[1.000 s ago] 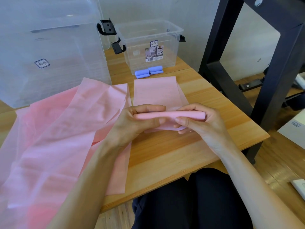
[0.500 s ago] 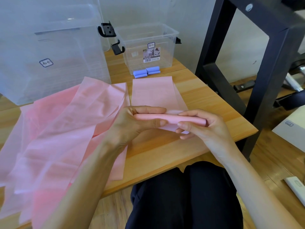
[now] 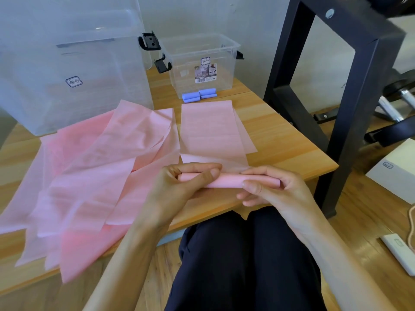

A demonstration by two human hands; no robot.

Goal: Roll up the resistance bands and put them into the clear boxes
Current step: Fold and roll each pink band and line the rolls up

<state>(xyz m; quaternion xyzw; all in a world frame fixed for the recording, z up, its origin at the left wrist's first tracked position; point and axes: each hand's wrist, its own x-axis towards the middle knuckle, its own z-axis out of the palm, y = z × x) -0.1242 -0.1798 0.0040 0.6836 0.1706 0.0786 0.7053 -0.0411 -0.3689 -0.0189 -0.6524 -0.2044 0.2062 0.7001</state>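
Left hand (image 3: 179, 187) and right hand (image 3: 276, 191) each pinch an end of the half-rolled pink band (image 3: 226, 181) at the wooden table's (image 3: 280, 135) near edge, its thin, limp, likely grippy sheet best gripped at both roll ends, with loose pink bands (image 3: 94, 176), blue rolls (image 3: 198, 95) and the small clear box (image 3: 199, 63) beyond.

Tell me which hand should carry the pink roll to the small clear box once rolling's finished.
Probably the right hand. It already grips the pink roll, and the small clear box sits ahead on that side; the left hand is nearer the loose pink bands.
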